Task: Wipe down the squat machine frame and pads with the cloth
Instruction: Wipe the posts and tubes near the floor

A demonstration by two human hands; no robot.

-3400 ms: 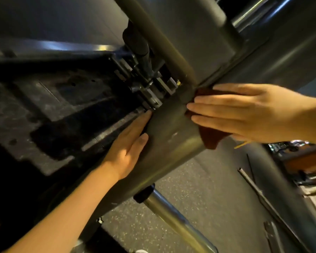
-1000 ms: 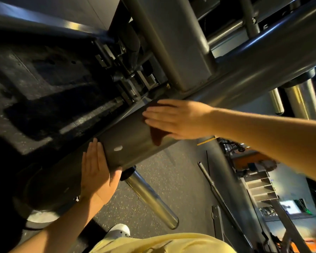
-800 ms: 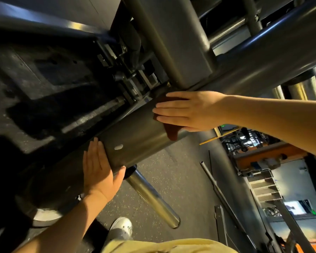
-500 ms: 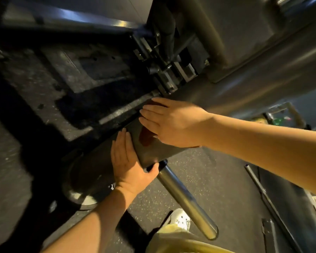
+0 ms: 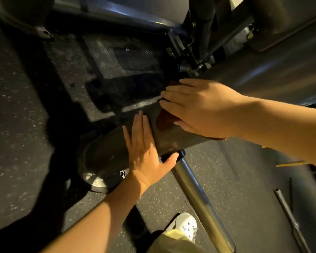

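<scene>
The fingers [image 5: 171,93] of your right hand [image 5: 201,108] lie straight and flat, pressing the reddish cloth [image 5: 162,123] against the slanted frame tube [image 5: 179,141]. Your left hand [image 5: 144,154] rests flat just below, thumb hooked under the tube's lower edge. The cloth looks soft and light and will likely bunch, so spread your palm over it. No lettering is readable.
</scene>
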